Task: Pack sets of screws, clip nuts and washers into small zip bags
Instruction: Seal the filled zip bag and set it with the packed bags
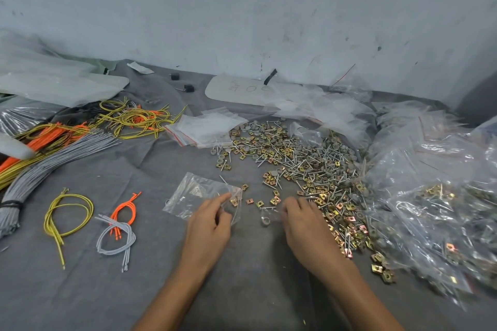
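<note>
while the right edge of a clear zip bag [197, 192] is pinched between the thumb and curled fingers of the left hand [208, 224], the rest of the bag is laid flat on the grey cloth [242, 290], up and to the left of that hand. the right hand [305, 223] is held nearby, palm down, with its fingers curled over scattered pieces; whether anything is gripped cannot be told, as the fingertips are blurred. a single washer [265, 221] is seen on the cloth between the two hands, just beside the right hand. a few clip nuts [259, 204] are scattered just beyond both hands. the loose pile [309, 158] of screws, clip nuts and washers is spread beyond and to the right of the right hand. a stack of empty zip bags [205, 126] is placed at the pile's far left edge. packed bags [435, 196] are heaped at the right. a yellow-green wire loop [67, 213] and a bundle of orange and grey wires [118, 226] are laid well to the left.
</note>
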A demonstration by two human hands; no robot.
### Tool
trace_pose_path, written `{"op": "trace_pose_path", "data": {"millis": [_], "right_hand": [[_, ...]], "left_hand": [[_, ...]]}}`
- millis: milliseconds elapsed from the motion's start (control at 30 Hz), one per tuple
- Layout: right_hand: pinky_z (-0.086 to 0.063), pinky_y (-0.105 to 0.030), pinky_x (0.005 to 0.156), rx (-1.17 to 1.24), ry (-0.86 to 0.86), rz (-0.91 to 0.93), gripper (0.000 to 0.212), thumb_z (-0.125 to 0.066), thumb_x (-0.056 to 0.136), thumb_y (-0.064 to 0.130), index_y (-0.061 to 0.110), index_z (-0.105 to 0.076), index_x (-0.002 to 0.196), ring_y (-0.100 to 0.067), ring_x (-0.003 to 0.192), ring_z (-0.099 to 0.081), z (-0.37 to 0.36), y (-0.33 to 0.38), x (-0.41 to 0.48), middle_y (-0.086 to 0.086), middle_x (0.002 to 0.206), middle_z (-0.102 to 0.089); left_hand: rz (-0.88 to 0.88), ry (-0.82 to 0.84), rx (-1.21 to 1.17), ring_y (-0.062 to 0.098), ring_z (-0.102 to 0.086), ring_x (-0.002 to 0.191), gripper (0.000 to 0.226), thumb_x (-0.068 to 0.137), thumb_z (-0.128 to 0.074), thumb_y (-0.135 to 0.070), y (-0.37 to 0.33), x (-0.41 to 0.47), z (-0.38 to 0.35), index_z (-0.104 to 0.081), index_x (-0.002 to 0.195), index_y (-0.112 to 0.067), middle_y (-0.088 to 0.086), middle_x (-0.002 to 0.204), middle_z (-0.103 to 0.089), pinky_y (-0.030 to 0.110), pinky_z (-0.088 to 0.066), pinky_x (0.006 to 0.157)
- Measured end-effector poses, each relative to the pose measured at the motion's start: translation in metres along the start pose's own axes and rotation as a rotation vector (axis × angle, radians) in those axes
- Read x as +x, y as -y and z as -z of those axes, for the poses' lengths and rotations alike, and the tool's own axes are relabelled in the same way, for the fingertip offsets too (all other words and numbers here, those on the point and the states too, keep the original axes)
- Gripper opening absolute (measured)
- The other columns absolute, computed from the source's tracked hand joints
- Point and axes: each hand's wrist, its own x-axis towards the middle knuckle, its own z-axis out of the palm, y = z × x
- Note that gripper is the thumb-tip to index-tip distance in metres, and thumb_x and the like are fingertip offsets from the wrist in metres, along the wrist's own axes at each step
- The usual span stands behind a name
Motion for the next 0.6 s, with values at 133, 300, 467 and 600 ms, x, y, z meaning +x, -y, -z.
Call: {"op": "trace_pose_path", "data": {"millis": [133,300,467,600], "right_hand": [[-0.032,-0.04,0.068,0.202,-0.042,0.097,0.011,-0.04,0.105,0.023,0.016,-0.046,0.097,-0.027,0.081,-0.051,0.006,0.039,0.001,-0.004,0.089,-0.059],[-0.038,-0.037,0.084,0.123,0.014,0.12,0.017,-0.041,0.102,0.015,0.012,-0.049,0.116,-0.029,0.104,-0.053,-0.007,0.077,0.021,-0.007,0.114,-0.062],[-0.04,-0.038,0.09,0.044,0.047,0.139,0.026,-0.044,0.1,0.014,0.012,-0.052,0.125,-0.03,0.11,-0.055,-0.015,0.079,0.035,-0.008,0.121,-0.06],[-0.046,-0.038,0.095,0.45,0.126,0.183,0.031,-0.049,0.099,0.013,0.022,-0.059,0.126,-0.023,0.113,-0.06,-0.018,0.07,0.028,0.0,0.121,-0.068]], "left_hand": [[-0.01,0.001,0.008,0.009,-0.061,0.101,0.051,0.083,-0.044,-0.024,0.0,0.0,0.0,-0.068,0.127,-0.019,-0.007,0.11,-0.067,0.023,-0.045,0.091],[-0.024,0.011,0.032,0.009,-0.059,0.112,0.053,0.083,-0.042,-0.022,-0.001,0.0,0.001,-0.067,0.128,-0.016,-0.004,0.121,-0.067,0.016,-0.039,0.095],[-0.025,0.009,0.032,0.01,-0.06,0.114,0.053,0.082,-0.043,-0.023,-0.001,0.0,0.001,-0.067,0.128,-0.017,-0.003,0.123,-0.067,0.022,-0.042,0.098],[-0.007,-0.015,0.007,0.012,-0.06,0.114,0.054,0.08,-0.044,-0.022,0.0,0.001,0.0,-0.067,0.128,-0.015,-0.001,0.123,-0.067,0.018,-0.04,0.097]]}}
